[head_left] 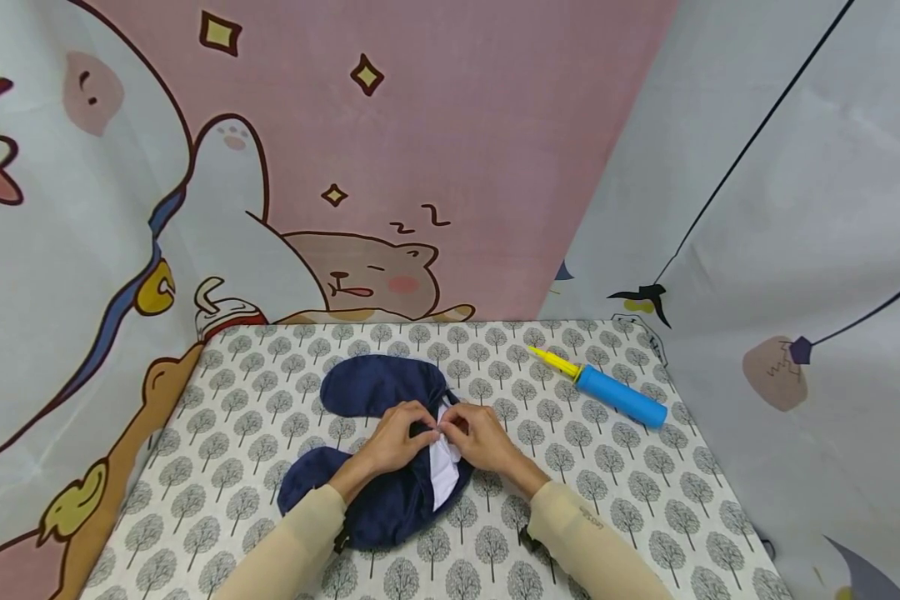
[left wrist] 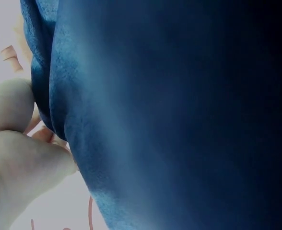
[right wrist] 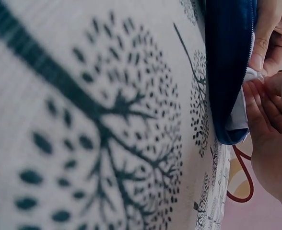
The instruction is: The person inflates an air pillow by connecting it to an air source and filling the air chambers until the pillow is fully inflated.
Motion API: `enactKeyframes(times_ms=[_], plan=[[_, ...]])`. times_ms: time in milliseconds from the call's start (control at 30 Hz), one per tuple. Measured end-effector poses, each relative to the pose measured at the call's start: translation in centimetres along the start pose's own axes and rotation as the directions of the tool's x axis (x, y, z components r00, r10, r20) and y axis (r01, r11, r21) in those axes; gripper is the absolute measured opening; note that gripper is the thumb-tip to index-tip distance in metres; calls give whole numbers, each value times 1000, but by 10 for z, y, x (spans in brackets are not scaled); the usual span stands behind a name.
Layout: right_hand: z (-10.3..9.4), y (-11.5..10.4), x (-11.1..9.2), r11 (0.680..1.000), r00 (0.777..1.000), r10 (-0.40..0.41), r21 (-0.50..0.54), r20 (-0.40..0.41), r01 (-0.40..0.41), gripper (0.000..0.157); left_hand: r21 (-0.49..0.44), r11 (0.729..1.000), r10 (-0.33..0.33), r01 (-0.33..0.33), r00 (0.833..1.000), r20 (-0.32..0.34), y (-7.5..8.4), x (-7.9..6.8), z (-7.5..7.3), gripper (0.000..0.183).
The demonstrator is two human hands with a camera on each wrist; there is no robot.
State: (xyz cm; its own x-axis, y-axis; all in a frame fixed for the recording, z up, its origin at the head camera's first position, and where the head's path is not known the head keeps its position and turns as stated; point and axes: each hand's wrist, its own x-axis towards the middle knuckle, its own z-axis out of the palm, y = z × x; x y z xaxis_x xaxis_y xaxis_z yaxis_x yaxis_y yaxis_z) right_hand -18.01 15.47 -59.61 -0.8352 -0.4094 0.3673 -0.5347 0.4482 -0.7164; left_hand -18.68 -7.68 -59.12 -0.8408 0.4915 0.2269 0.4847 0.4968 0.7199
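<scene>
A navy U-shaped neck pillow [head_left: 390, 387] lies on the table, its two arms pointing left. Its cover is unzipped at the curved end, where a white inner bladder [head_left: 442, 471] shows. My left hand [head_left: 399, 435] and right hand [head_left: 483, 435] meet over this opening, fingertips together. Between them they pinch a small clear valve [right wrist: 261, 76] on the bladder, seen in the right wrist view beside the zipper [right wrist: 252, 33]. In the left wrist view, navy plush fabric [left wrist: 131, 120] fills most of the picture, with fingers [left wrist: 30, 163] at its edge.
A blue hand pump [head_left: 621, 397] with a yellow nozzle [head_left: 553, 362] lies at the back right of the table. A tree-print cloth [head_left: 217, 467] covers the tabletop. Cartoon-printed hangings [head_left: 495, 167] stand behind and at both sides.
</scene>
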Motion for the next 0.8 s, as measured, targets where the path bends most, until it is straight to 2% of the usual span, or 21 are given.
enactKeyframes(times_ms=[67, 100, 300, 400, 567, 600, 667, 733, 800], plan=[[1, 0, 0, 1000, 1000, 8, 0, 0, -8, 9, 2, 1000, -3, 3, 1000, -4, 0, 0, 0, 8], [1, 0, 0, 1000, 1000, 10, 3, 1, -10, 9, 8, 1000, -30, 30, 1000, 9, 11, -1, -4, 5], [1, 0, -1, 999, 999, 34, 36, 12, -34, 8, 4, 1000, -20, 20, 1000, 7, 8, -2, -2, 4], [2, 1, -1, 998, 999, 31, 54, 9, -31, 8, -14, 1000, 19, -20, 1000, -11, 1, -2, 0, 5], [3, 3, -1, 998, 999, 28, 55, 15, -29, 8, -23, 993, 116, -118, 991, -63, -36, -1, 17, 12], [3, 3, -1, 998, 999, 33, 55, 19, -34, 9, -3, 991, 131, -131, 990, -61, -33, -1, 15, 14], [3, 3, -1, 997, 999, 46, 63, 30, -48, 9, 3, 990, 138, -138, 989, -57, -40, -1, 19, 15], [2, 2, 0, 995, 997, 71, 69, 42, -73, 9, 3, 990, 144, -145, 988, -57, -39, 0, 18, 15], [2, 1, 0, 993, 994, 94, 68, 52, -97, 10, 5, 990, 143, -143, 988, -49, -30, -1, 14, 14]])
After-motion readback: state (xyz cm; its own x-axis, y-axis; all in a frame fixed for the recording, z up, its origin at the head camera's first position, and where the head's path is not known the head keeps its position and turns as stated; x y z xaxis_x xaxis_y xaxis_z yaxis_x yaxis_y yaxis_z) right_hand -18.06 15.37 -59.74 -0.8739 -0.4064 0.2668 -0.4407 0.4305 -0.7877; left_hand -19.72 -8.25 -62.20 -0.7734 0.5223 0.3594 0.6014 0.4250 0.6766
